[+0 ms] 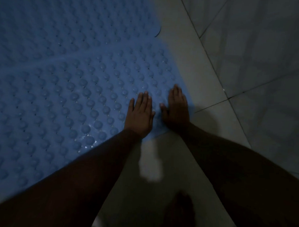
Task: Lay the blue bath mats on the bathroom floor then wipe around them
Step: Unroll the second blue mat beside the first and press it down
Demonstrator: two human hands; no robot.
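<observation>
The room is dim; a blue bath mat (64, 78) lies flat on the tiled floor (204, 126), filling the left and upper part of the view, its surface covered in rows of round bumps with small holes between them; a few wet glints show on the bumps near the lower edge. Both hands rest on the mat's near right corner; the left hand (140, 113) lies palm down, fingers straight and close together, gripping nothing; the right hand (177, 108) lies flat just beside it, also spread open with nothing held, its outer side near the mat's right edge; the thumbs almost meet. Pale tiles with dark grout lines run along the right of the mat; a small dark curved scrap (158, 32) sits at the mat's edge further up; a foot (180, 212) shows faintly below, between the forearms.
</observation>
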